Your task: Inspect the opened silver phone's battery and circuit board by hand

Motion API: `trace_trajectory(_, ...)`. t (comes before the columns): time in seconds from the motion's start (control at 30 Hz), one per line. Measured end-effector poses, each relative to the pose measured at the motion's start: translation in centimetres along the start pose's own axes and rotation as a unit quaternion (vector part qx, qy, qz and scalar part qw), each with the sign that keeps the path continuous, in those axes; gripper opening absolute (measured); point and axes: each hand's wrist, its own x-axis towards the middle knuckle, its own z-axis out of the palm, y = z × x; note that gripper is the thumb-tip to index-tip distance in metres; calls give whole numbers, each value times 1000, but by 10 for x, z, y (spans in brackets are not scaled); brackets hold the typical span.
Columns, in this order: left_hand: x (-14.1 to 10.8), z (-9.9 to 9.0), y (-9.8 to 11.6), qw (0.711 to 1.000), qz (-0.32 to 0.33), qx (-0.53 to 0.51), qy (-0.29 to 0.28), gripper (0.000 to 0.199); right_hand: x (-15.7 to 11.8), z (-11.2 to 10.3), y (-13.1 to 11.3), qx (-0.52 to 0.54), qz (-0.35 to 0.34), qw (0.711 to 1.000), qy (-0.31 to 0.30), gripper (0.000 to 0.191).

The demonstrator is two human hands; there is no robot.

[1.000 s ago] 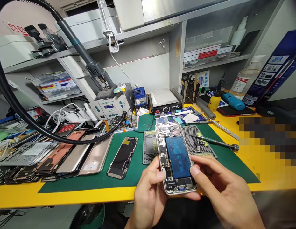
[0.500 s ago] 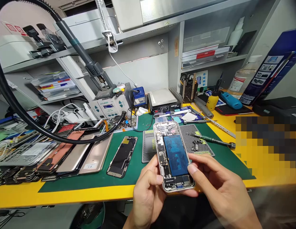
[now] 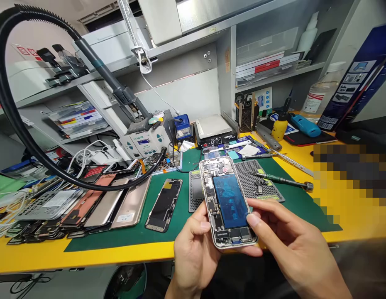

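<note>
**Opened phone, pale frame, interior exposed; held in both hands**

- Worktop [image 3: 118, 258], yellow: carries a green mat [image 3: 118, 236]. The phone is raised above the mat's near edge.
- Perforated pad [image 3: 275, 194], grey: just beyond the phone, partly hidden by it.
- Left hand [image 3: 196, 249]: grip closed on the phone's left rim near the lower end, thumb on the edge, palm beneath.
- Right hand [image 3: 289, 241]: thumb and forefinger pinch the lower right side, the thumb tip reaching over the rim beside the battery.
- Opened phone [image 3: 215, 205]: lies between the hands, tilted, open face up, top end pointing away. Judged light; frame stiff and likely smooth enough to slip. Best taken by the long side rims, fingers supporting the underside.
- Screen assembly [image 3: 163, 205], dark: apart on the mat, beyond the left hand; probably thin and brittle, edges only.
- Battery [image 3: 232, 201], blue-covered: seated inside the phone; likely damaged by pressing or bending.
- Boards and connectors [image 3: 211, 191]: along the battery's left side, near the left thumb; judged the most fragile, not for touching.
</note>
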Motion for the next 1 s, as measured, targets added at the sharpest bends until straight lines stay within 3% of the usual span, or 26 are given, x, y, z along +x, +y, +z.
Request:
trace_trajectory(0.13,1,2,2,1000,-16,6,-7,48,2,1,0,7,10,1000,1,28)
trace_trajectory(0.37,3,5,1,998,-43,20,36,52,2,2,-2,-12,-1,1000,7,27)
trace_trajectory(0.6,3,6,-2,999,-26,37,30,46,5,2,-4,22,14,1000,13,29)
trace_trajectory(0.8,3,5,-2,999,18,40,20,31,9,4,-7,107,94,989,-48,43)
trace_trajectory(1.0,5,6,-2,998,9,63,8,30,13,0,-7,66,65,994,-58,39)
